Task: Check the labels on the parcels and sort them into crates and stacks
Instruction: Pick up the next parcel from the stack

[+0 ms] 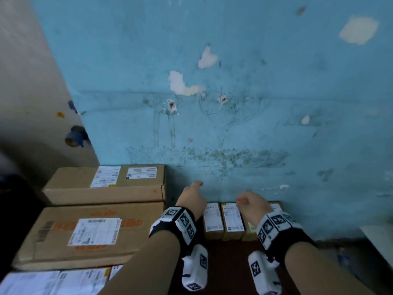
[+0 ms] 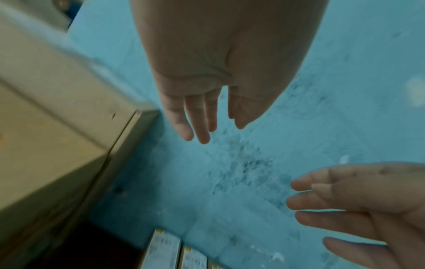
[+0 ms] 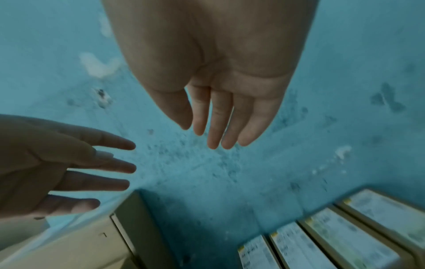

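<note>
Both hands hang in the air in front of the blue wall (image 1: 234, 103), palms down, holding nothing. The left hand (image 1: 192, 198) has its fingers loose and slightly spread, the tips pointing toward the wall; seen from the left wrist, the fingers (image 2: 197, 120) are straight and relaxed with clear wall behind them. The right hand (image 1: 252, 204) is the same, released and empty, its fingers (image 3: 218, 118) hanging straight down side by side.

Just below and between the two hands, a row of small cardboard parcels (image 1: 223, 220) stands against the foot of the wall, each with a white label on top. From the right wrist three of them show side by side, packed edge to edge; the print on them is too blurred to read.

To the left of the left hand, and apart from it, a long brown box (image 1: 106, 184) with two white labels lies along the wall. Nearer than that sits a larger box (image 1: 85, 233) with orange print and one label. Nearest of all, at the lower left, lie flat parcels (image 1: 53, 282) with big white labels.

Each wrist wears a black band with black-and-white markers (image 1: 180, 222).
</note>
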{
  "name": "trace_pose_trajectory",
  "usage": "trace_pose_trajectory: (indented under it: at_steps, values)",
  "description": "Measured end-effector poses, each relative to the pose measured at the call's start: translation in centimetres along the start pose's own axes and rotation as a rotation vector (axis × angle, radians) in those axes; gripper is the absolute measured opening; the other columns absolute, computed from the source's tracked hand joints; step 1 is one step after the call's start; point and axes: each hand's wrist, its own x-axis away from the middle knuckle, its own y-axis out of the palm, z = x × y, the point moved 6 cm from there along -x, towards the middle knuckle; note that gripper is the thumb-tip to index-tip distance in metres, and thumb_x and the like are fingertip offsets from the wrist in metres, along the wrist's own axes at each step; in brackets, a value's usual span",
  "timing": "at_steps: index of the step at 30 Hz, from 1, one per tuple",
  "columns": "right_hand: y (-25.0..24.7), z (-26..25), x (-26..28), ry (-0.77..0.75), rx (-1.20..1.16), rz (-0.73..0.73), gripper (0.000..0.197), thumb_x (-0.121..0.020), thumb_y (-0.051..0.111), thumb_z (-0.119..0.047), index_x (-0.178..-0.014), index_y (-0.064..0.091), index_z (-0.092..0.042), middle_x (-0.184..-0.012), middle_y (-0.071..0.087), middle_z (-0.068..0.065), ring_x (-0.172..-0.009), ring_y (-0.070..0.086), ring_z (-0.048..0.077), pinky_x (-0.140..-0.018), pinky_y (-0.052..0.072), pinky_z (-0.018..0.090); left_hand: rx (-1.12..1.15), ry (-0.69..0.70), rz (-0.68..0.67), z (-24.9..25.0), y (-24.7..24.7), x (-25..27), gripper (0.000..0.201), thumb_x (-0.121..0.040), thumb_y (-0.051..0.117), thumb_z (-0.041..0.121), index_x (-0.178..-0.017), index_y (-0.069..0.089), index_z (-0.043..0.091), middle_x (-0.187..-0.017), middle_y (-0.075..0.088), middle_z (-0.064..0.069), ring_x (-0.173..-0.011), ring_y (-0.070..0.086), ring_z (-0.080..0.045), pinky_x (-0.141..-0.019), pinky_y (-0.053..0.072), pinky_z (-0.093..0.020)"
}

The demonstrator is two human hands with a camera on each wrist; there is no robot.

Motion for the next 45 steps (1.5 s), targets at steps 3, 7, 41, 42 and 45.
trace_pose_trajectory:
  at_steps: [3,7,41,42,45]
  values:
    - [-3.1,-2.9,2.8,-0.081,0.0,0.032,0.027,-0.098,0.047,-0.014,-0.121,0.061,-0.016,-0.129,0.06,0.005,-0.118,0.056,0.022,-0.09,0.04,0.021,-0.066,0.07,0.027,3.1,-4.2,2.7,0.056,-0.098,0.043,0.007,-0.151,0.029,0.019,-0.146,0.042,-0.012,-0.109,0.057,-0.022,-0.078,0.044,-0.024]
    - [-8.1,-7.1,6.8,-0.192,0.016,0.136,0.03,-0.095,0.048,-0.012,-0.123,0.061,-0.015,-0.127,0.062,0.005,-0.118,0.056,0.022,-0.089,0.039,0.021,-0.179,0.166,0.158,7.3,-10.0,6.4,0.054,-0.099,0.043,0.01,-0.15,0.029,0.019,-0.147,0.042,-0.014,-0.113,0.057,-0.028,-0.088,0.046,-0.033]
    - [1.3,-9.9,34.8,-0.268,-0.114,0.11,0.037,-0.097,0.05,-0.014,-0.134,0.05,-0.014,-0.121,0.064,0.006,-0.113,0.059,0.025,-0.093,0.041,0.028,-0.444,0.026,0.388,-7.6,-21.1,36.9,0.058,-0.095,0.047,0.009,-0.149,0.028,0.018,-0.135,0.052,-0.013,-0.115,0.057,-0.027,-0.086,0.048,-0.031]
    - [1.7,-10.7,34.9,-0.264,-0.105,0.113,0.037,-0.097,0.05,-0.015,-0.134,0.049,-0.014,-0.121,0.064,0.006,-0.112,0.059,0.025,-0.094,0.041,0.028,-0.438,0.03,0.389,-8.3,-21.8,36.9,0.057,-0.095,0.047,0.009,-0.148,0.028,0.018,-0.135,0.053,-0.013,-0.114,0.057,-0.026,-0.085,0.048,-0.031]
    - [3.6,-13.5,35.0,-0.25,-0.084,0.121,0.037,-0.098,0.05,-0.015,-0.134,0.049,-0.014,-0.121,0.064,0.007,-0.101,0.058,0.022,-0.093,0.042,0.029,-0.427,0.045,0.387,-10.9,-23.6,37.0,0.058,-0.096,0.047,0.009,-0.15,0.027,0.019,-0.137,0.052,-0.011,-0.117,0.057,-0.025,-0.09,0.048,-0.032]
